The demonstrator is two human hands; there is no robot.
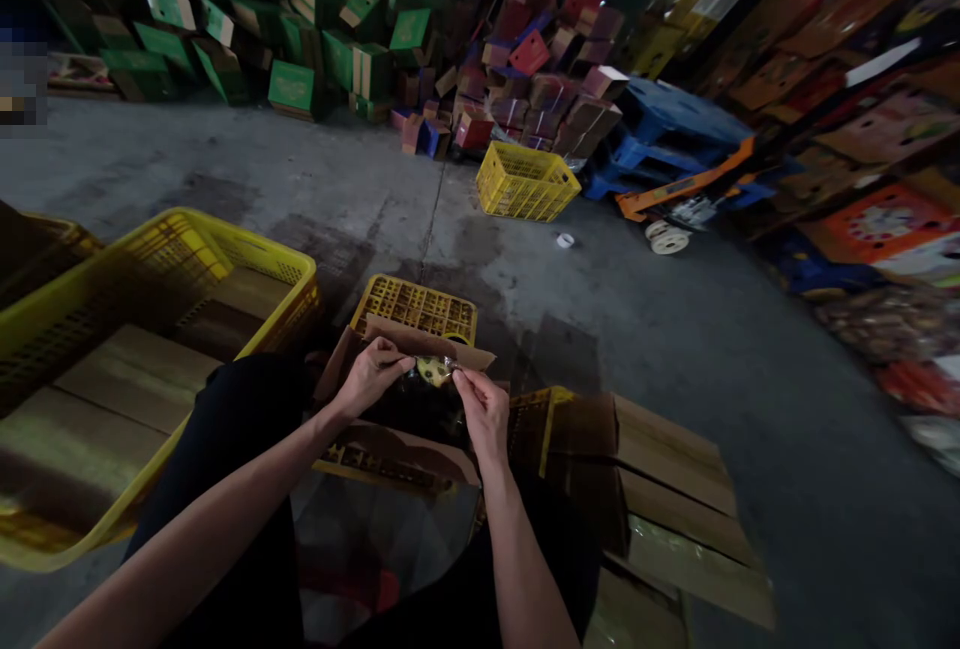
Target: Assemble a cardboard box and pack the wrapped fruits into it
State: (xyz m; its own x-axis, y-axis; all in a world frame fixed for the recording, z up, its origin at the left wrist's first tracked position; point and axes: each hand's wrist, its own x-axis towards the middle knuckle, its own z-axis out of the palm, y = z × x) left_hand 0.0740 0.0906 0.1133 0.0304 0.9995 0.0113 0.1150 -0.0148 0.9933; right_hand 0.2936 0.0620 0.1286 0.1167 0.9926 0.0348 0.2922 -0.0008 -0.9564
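The person's two bare arms reach forward and come close together; the left hand (373, 374) has its fingers curled and its fingertips pinched shut; the right hand (482, 414) is just beside it, a bit lower, thumb and finger pinched too.

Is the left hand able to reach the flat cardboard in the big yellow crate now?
Probably yes: the big yellow crate is open-topped beside that arm, its flat cardboard uncovered. But the left hand and right hand both pinch a small yellow thing.
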